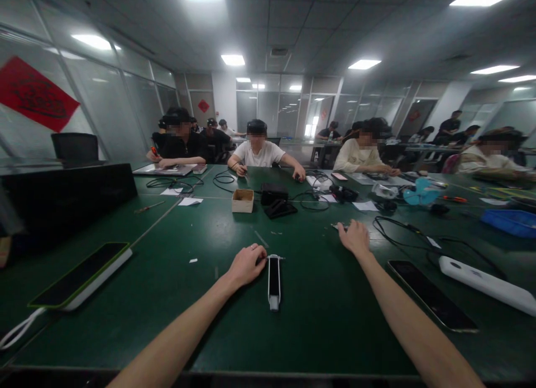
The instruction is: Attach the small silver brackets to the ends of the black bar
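Note:
My left hand (248, 265) rests on the green table with its fingers curled together, beside the top end of a slim white device (274, 282) with a long dark face. A bit of something dark shows at the fingertips, too small to name. A thin metallic sliver crosses near the device's top. Farther right and forward, my right hand (355, 237) is lowered to the table, fingers bent and pressed together. Small light-coloured bits (336, 226) lie at its fingertips; what it pinches is hidden.
A small open box (243, 201) stands ahead, beside a black case (274, 194). At right lie a phone (431, 295), a white power bank (488, 284) and black cables. Another phone (84, 273) lies left, near a black monitor (71, 198). Several people sit across the table.

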Demonstrator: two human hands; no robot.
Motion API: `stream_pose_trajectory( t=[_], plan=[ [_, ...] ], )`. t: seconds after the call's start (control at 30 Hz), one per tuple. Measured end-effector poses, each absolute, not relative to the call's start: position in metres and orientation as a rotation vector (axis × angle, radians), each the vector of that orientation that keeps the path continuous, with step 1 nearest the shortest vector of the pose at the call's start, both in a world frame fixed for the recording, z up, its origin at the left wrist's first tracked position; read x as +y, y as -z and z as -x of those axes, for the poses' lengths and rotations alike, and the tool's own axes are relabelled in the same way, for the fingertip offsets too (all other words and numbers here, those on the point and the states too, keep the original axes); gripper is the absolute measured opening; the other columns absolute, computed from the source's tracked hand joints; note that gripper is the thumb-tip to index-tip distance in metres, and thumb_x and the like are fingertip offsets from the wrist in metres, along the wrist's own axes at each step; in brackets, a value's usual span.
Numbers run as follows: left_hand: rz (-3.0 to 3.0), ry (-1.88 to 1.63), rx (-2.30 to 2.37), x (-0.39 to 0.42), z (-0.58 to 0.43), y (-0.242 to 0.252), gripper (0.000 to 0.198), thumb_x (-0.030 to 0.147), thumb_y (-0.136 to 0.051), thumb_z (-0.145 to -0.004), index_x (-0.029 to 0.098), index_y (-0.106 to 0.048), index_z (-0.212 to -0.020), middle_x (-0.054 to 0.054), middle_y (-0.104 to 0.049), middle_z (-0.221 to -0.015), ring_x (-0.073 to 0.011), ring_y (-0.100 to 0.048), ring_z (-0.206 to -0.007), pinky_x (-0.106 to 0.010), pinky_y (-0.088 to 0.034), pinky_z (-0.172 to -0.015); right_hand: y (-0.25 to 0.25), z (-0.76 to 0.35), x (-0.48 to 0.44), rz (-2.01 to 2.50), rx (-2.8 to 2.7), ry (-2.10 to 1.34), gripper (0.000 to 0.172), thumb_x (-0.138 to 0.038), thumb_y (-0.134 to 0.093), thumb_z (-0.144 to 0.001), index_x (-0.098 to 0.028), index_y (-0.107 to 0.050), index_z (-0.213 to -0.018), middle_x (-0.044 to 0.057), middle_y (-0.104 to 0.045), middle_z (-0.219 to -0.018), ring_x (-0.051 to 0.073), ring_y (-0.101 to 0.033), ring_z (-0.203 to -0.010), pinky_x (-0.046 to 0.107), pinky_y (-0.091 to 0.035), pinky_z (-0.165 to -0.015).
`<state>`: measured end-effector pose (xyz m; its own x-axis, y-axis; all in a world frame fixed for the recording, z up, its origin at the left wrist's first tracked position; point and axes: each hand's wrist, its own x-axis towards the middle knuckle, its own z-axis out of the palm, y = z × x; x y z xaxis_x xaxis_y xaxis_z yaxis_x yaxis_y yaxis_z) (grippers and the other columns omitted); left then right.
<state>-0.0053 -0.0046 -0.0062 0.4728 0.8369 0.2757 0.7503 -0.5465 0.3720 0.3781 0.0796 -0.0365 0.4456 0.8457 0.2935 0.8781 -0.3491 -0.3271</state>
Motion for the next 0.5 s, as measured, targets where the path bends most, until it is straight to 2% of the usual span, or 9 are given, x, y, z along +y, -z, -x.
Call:
stream_pose_trajectory(
  t=[0.1, 0.27, 0.33, 0.5],
  plan=[
    [-2.526, -0.636, 1.377, -0.005, 0.005, 0.006, 0.009, 0.023, -0.051, -0.085, 0.02, -0.058, -0.09, -0.002, -0.059, -0.09, -0.0162, -0.056, -0.078, -0.027, -0.044, -0.068, 0.039, -0.415, 0.101, 2.434, -1.381, -0.031, 0.078, -0.059, -0.021, -0.088, 0.001, -0.027, -0.139, 0.027, -0.026, -0.143, 0.036, -0.02, -0.135, 0.047, -0.019, -0.107],
    [-2.518, -0.618, 1.367, -0.005, 0.004, 0.005, 0.011, 0.025, -0.051, -0.085, 0.02, -0.058, -0.092, -0.002, -0.059, -0.09, -0.0163, -0.056, -0.079, -0.027, -0.044, -0.068, 0.031, -0.438, 0.135, 2.47, -1.482, -0.215, 0.078, -0.057, -0.016, -0.09, 0.003, -0.035, -0.136, 0.031, -0.036, -0.137, 0.038, -0.032, -0.13, 0.052, -0.025, -0.103],
    [-2.525, -0.621, 1.357, -0.004, 0.003, 0.005, 0.011, 0.026, -0.05, -0.086, 0.02, -0.058, -0.091, -0.002, -0.059, -0.09, -0.0163, -0.056, -0.078, -0.027, -0.043, -0.068, 0.033, -0.438, 0.143, 2.429, -1.591, -0.257, 0.077, -0.056, -0.015, -0.091, 0.002, -0.035, -0.137, 0.029, -0.035, -0.14, 0.036, -0.03, -0.132, 0.049, -0.024, -0.105],
    [-2.55, -0.611, 1.36, -0.004, 0.0, 0.004, 0.011, 0.025, -0.05, -0.085, 0.02, -0.058, -0.091, -0.002, -0.06, -0.089, -0.0164, -0.056, -0.077, -0.028, -0.043, -0.069, 0.047, -0.415, 0.14, 2.234, -1.91, -0.281, 0.073, -0.057, -0.023, -0.091, -0.006, -0.028, -0.143, 0.019, -0.023, -0.149, 0.027, -0.018, -0.139, 0.04, -0.016, -0.111]
  ],
)
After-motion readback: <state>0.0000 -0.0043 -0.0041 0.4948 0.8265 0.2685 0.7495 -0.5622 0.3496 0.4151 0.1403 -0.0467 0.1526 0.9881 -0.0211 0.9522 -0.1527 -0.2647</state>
